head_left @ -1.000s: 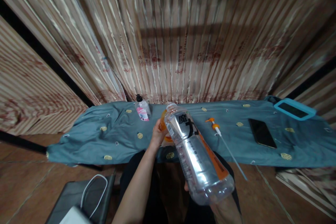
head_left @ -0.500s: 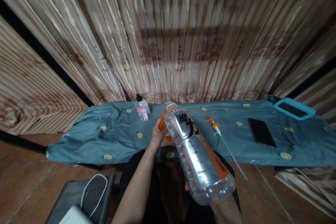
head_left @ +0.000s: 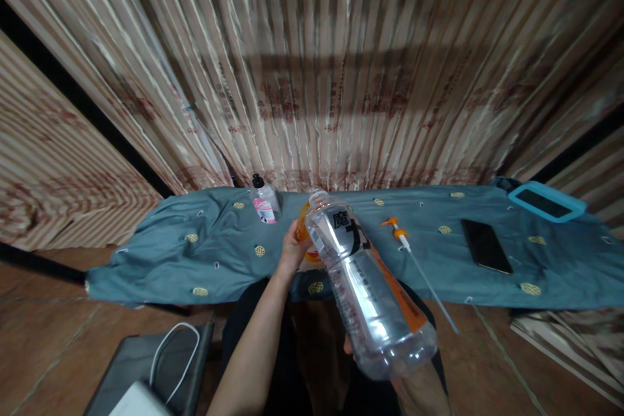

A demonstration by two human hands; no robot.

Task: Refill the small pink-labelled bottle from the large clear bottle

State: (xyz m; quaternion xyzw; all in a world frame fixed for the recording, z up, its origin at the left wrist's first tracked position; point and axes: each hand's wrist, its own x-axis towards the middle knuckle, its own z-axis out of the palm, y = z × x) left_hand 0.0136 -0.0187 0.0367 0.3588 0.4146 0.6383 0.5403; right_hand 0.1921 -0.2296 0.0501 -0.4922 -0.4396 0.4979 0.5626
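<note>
Currently the clear bottle (head_left: 370, 292), judged light, thin-walled and slippery, is cradled underneath by the right hand (head_left: 419, 390), fingers hidden, while left-hand fingers (head_left: 291, 248) pinch its neck.

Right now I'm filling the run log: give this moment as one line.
left hand: on orange container | right hand: holds clear bottle tilted, mouth at container | pump tube, phone: on teal cloth

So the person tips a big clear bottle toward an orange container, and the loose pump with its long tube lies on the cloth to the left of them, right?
Not quite. In the head view the pump lies on the blue cloth to the right of the clear bottle and orange container, not the left. The rest holds.
</note>
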